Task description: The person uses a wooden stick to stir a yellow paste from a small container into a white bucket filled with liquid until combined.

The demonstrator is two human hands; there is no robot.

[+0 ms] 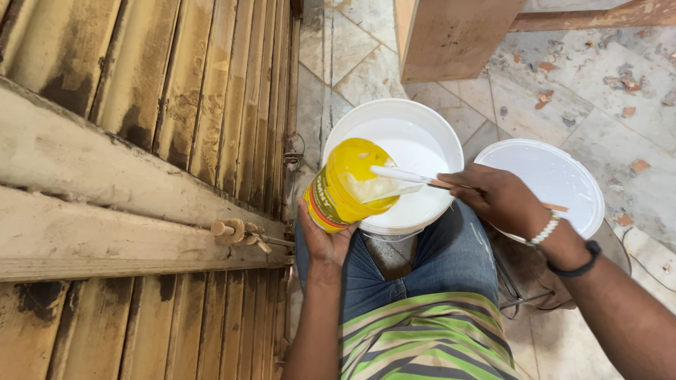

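over the white plastic bucket [422, 141], left hand [322, 239] clasps a tilted, glossy yellow tub [345, 186]; right hand [496, 197] pinches a paint-coated stick [401, 176] reaching into it. round white lid [563, 183] lies just right on gritty tiled floor [620, 91], slatted wooden shutter [176, 105] close left.

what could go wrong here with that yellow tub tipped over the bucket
The yellow tub is tilted in the left hand above the white bucket, close to its near rim, so white paint could drip onto the jeans. The stick in the right hand may flick paint onto the floor.
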